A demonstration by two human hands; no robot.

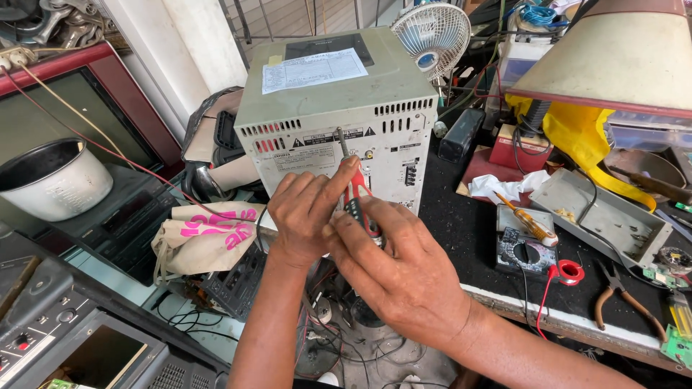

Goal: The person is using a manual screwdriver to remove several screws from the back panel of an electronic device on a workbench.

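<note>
Centrally, a grey metal electronics cabinet (339,108) is stood with its vented rear panel turned toward the viewer, so that its screws and sockets can be reached. A red-and-black-handled screwdriver (358,194) is held against that panel, shaft angled upward and tip set near a small fitting just below the cabinet's upper vent slots. The left hand (306,212) is closed around the upper part of the handle, with a finger stretched along it toward the shaft, seemingly to steady the tip. The right hand (400,270) is wrapped around the lower end of the handle, just below the left, seemingly to supply the turn.

On top of the cabinet, a white printed paper sheet (315,70) is laid flat, with a small yellowish tag at its corner. Across the rear panel, narrow black-and-white warning labels (333,135) with triangle signs are stuck below the vents.

To the left of the cabinet, a cream cloth bag (205,238) with pink lettering is slumped, and farther left a white cooker pot (54,180) is seen. To the right of the cabinet, a multimeter (525,252) is laid on a black-topped bench beside a grey tray (602,216). Behind the cabinet's right corner a small white fan (432,32) is perched.
</note>
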